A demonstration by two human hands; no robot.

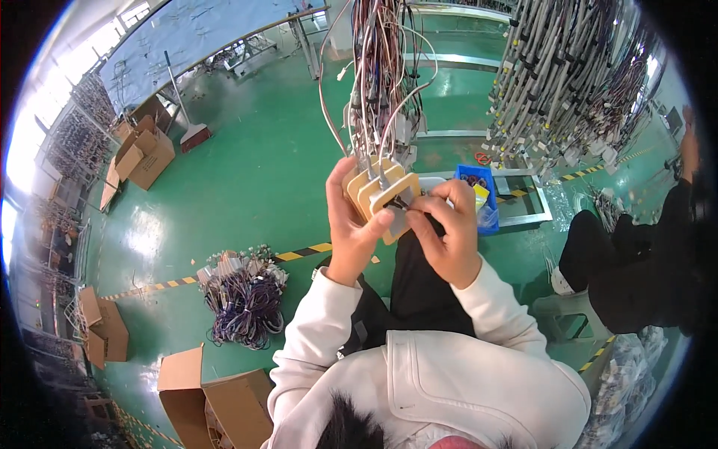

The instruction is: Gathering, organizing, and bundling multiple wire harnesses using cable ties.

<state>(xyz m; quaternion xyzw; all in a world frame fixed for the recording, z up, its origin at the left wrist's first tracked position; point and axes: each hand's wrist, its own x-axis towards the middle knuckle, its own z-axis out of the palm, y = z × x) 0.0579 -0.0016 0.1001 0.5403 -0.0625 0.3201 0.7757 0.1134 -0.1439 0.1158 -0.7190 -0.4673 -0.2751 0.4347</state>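
My left hand (pixel 349 236) is wrapped round a stack of cream-coloured rectangular plates (pixel 372 192), its thumb along the near side. Grey cable ends rise from the plates into a thick hanging bundle of wires (pixel 374 82). At the front plate's opening sits a small black part (pixel 399 202), too small to name. My right hand (pixel 452 239) is closed, its thumb and forefinger pinched together against that plate beside the black part. Whatever lies between those fingertips is hidden.
Another mass of grey cables (pixel 568 82) hangs at the right, near a seated person (pixel 636 247) in dark clothes. A blue bin (pixel 486 217) stands beyond my right hand. On the green floor lie coiled wires (pixel 247 303), open cardboard boxes (pixel 152 159) and a broom (pixel 196 136).
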